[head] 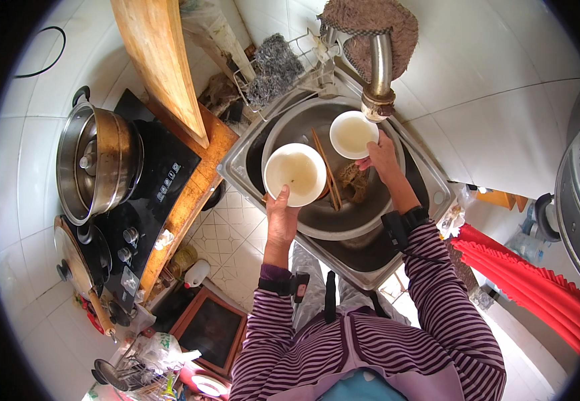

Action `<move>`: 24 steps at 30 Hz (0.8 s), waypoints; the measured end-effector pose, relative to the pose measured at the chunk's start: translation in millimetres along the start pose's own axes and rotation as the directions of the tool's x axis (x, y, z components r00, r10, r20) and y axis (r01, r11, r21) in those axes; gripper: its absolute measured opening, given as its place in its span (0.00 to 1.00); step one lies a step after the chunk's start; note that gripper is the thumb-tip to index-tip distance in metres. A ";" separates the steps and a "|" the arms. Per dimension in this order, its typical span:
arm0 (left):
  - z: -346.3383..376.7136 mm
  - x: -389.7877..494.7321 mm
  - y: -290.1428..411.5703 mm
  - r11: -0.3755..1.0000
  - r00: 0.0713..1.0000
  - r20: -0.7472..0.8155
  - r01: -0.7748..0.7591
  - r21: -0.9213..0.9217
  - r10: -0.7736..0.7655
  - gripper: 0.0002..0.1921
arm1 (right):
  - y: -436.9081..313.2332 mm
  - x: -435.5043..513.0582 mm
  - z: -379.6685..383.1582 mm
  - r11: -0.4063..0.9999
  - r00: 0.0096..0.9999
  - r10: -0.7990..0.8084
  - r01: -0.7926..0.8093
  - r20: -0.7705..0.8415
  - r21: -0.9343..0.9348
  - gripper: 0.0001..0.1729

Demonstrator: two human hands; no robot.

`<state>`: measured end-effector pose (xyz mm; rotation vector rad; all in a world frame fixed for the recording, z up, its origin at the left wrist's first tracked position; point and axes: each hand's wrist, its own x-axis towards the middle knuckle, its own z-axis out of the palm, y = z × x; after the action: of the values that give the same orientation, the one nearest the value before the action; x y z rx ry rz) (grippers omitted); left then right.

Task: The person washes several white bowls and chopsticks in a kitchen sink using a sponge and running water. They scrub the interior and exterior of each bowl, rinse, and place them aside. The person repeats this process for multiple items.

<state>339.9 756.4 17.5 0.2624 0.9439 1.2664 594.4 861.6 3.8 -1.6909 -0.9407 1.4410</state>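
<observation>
My left hand (281, 220) grips a white bowl (295, 173) by its near rim, thumb over the edge. A little cloudy liquid with a dark speck lies inside it. In my right hand (382, 155) is a second, smaller-looking white bowl (354, 134), also with pale liquid, just below the faucet (381, 75). Both bowls are over a round metal basin (315, 228) set in the steel sink (365, 280). Wooden chopsticks (326, 170) lean in the basin between the bowls. A brown scrubber or cloth (354, 181) lies beside them, partly behind my right hand.
Steel wool (272, 70) rests in a wire rack (255, 100) behind the sink. A brown towel (400, 35) hangs around the faucet. To the left, a black cooktop (164, 155) carries a steel pot (102, 160); a wooden board (164, 65) stands nearby. Red fabric (525, 285) is at right.
</observation>
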 end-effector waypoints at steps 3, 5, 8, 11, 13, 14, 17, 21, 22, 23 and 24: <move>-6.3 -6.0 13.5 0.999 0.999 -0.008 -0.031 -0.020 0.031 0.33 | 7.1 -3.2 6.6 0.998 0.997 0.037 -0.034 0.062 -0.047 0.24; -10.2 -10.1 22.2 0.998 0.999 -0.017 -0.032 -0.059 0.031 0.34 | 14.5 -14.8 18.7 0.999 0.989 0.024 -0.021 0.147 -0.027 0.24; -13.6 -13.9 31.3 0.995 0.996 -0.030 -0.085 -0.050 0.083 0.34 | 25.6 -26.5 43.9 0.977 0.976 0.107 -0.067 0.191 -0.204 0.27; -15.2 -14.5 37.4 0.994 0.994 -0.055 -0.095 -0.058 0.092 0.34 | 39.4 -37.4 64.1 0.942 0.961 0.097 -0.005 0.259 -0.335 0.31; -15.2 -14.3 40.0 0.996 0.995 -0.062 -0.083 -0.043 0.080 0.35 | 48.8 -37.2 75.2 0.876 0.961 0.017 0.119 0.277 -0.467 0.34; -14.9 -14.1 40.6 0.996 0.995 -0.064 -0.080 -0.035 0.078 0.35 | 54.3 -36.6 82.1 0.808 0.958 -0.055 0.209 0.282 -0.551 0.37; -12.5 -13.3 40.2 0.999 0.998 -0.053 -0.045 -0.023 0.044 0.35 | 68.0 -32.3 90.3 0.696 0.948 -0.089 0.278 0.304 -0.662 0.45; -7.3 -14.1 33.9 0.999 0.997 -0.058 -0.045 0.002 0.045 0.35 | 73.7 -29.1 89.7 0.751 0.970 0.002 0.159 0.243 -0.641 0.45; -6.6 -13.4 32.2 0.999 0.998 -0.048 -0.033 -0.017 0.033 0.35 | 72.4 -29.6 87.3 0.756 0.976 0.045 0.105 0.212 -0.646 0.44; -6.2 -12.5 30.7 0.999 0.999 -0.031 -0.028 -0.037 0.027 0.35 | 70.4 -31.1 83.3 0.793 0.977 0.027 0.107 0.210 -0.600 0.43; -6.0 -12.2 28.9 0.999 0.999 -0.032 -0.012 -0.035 0.011 0.35 | 68.4 -34.3 77.8 0.822 0.981 0.038 0.077 0.191 -0.564 0.42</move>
<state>315.7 753.1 38.0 0.2212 0.9479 1.3002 519.0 803.4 -49.4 -1.9651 -1.6232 1.4114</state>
